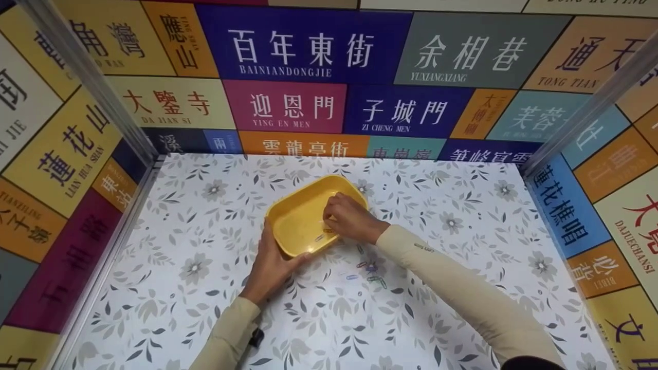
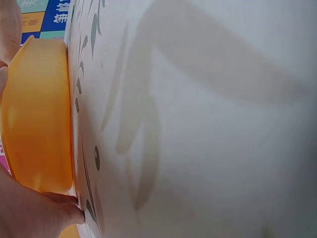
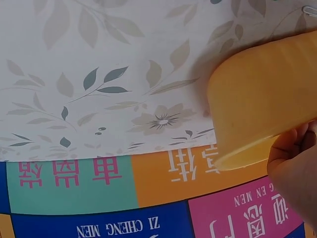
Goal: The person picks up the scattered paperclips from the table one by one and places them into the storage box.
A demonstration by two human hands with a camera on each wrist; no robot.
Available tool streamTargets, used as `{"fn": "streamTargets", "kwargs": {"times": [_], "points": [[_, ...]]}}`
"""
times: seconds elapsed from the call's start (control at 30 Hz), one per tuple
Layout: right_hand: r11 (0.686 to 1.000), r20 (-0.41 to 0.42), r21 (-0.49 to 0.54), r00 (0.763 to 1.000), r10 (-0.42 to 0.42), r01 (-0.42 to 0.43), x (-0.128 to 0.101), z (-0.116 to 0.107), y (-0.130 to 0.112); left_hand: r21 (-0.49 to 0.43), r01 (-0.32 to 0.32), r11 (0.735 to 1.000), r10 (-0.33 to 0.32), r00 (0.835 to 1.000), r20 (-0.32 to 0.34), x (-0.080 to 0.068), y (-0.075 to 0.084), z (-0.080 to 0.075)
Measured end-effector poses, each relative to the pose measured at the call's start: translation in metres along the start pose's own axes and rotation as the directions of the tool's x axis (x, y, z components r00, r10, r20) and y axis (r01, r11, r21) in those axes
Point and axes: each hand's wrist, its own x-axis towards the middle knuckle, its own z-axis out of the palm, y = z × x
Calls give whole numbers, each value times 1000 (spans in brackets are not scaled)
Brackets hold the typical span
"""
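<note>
Yellow rigid plastic rectangular tray [image 1: 300, 221], probably light and slick, is gripped at its near rim by the left hand [image 1: 270, 267], while the right hand [image 1: 349, 218] fingers pinch a small paper clip [image 1: 328, 230] inside it.

Long beige sleeves [image 1: 462, 293], bare hands
</note>
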Motion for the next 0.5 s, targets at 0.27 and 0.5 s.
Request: {"fn": "streamTargets", "kwargs": {"times": [0.27,0.5], "points": [[997,75,14,994,80,-81,5,1,-2,-20,-2,1000,3,1000,2,0,1,1],[996,77,16,993,92,-93,5,3,-1,-22,11,1000,-11,1000,3,0,1,0]]}}
